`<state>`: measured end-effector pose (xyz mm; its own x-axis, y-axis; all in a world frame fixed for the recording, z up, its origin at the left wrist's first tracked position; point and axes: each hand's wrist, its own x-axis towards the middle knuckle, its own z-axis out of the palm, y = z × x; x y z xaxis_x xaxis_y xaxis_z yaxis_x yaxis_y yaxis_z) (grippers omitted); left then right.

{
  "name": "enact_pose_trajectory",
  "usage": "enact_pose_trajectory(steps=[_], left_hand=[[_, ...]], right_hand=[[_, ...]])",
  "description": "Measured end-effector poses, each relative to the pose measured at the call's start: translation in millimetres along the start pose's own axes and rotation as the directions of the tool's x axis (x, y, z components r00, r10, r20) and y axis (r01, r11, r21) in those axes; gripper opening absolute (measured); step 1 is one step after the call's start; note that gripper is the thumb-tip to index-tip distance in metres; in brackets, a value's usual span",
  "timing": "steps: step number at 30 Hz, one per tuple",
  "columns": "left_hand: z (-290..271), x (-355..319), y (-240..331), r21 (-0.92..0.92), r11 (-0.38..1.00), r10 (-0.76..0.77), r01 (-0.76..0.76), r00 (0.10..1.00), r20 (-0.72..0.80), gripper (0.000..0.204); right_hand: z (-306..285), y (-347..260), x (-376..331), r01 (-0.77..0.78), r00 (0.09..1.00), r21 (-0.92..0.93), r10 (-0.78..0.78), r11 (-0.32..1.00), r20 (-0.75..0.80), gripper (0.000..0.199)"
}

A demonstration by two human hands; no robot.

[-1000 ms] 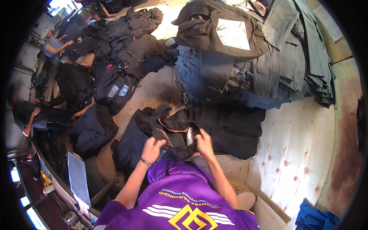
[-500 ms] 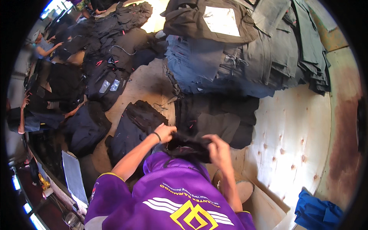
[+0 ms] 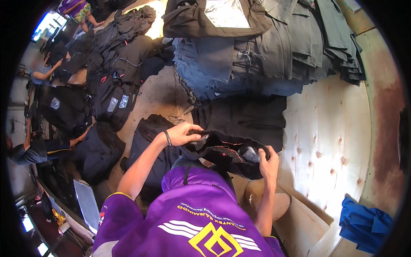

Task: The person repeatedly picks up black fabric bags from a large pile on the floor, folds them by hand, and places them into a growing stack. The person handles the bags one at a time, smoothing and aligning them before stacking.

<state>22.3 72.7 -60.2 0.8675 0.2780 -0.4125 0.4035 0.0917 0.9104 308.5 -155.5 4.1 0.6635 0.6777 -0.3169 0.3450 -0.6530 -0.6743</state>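
Observation:
Close to my lap, a black garment (image 3: 227, 165) with a gathered waistband is stretched between both hands. Its waist opening faces up and shows the inside, where pale grey, mesh-like pieces and small reddish marks appear. My left hand (image 3: 183, 133), with a dark band on the wrist, pinches the waistband's left end between thumb and fingers. At the opposite end my right hand (image 3: 269, 163) grips the edge, thumb on the inner side. More black garments (image 3: 244, 120) lie flat just beyond, and a dark folded pile (image 3: 150, 158) is beside my left forearm.
Tall stacks of dark grey garments (image 3: 265, 58) stand ahead, a black garment with a white sheet (image 3: 226, 13) on top. Black garment heaps (image 3: 115, 73) run along the left, where other people (image 3: 40, 75) work. Pale wooden boards (image 3: 321, 141) and a blue cloth (image 3: 364, 225) are at right.
My hands have spread apart, the right one moving farther right, pulling the garment's waistband open. Its inside now shows. The view has shifted slightly.

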Motion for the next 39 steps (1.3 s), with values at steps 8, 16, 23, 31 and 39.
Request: enact_pose_trajectory(steps=[8,16,23,31,39], left_hand=[[17.8,10.6,-28.3,0.288,0.955,0.014,0.075,0.955,-0.295,0.046],[19.7,-34.5,-95.7,0.757,0.417,-0.352,0.504,0.857,-0.377,0.024],[11.4,70.3,-92.4,0.657,0.7,-0.159,0.28,0.958,-0.24,0.025],[-17.5,148.5,252.7,0.758,0.461,0.881,-0.461,0.339,-0.33,0.051],[27.2,198.9,26.7,0.971,0.222,-0.603,0.093,0.795,0.062,0.032]], right_hand=[[32.2,12.9,-16.6,0.107,0.994,0.13,-0.111,0.986,0.022,0.027],[18.9,110.9,-38.0,0.074,0.964,-0.614,0.101,0.786,0.245,0.041],[75.3,242.8,28.1,-0.508,0.861,0.278,0.465,0.816,0.208,0.037],[-293.6,121.9,94.5,0.283,0.618,-0.262,-0.384,0.923,-0.686,0.028],[-60.0,290.5,-25.4,-0.665,0.64,-0.065,0.613,0.744,0.464,0.03]])
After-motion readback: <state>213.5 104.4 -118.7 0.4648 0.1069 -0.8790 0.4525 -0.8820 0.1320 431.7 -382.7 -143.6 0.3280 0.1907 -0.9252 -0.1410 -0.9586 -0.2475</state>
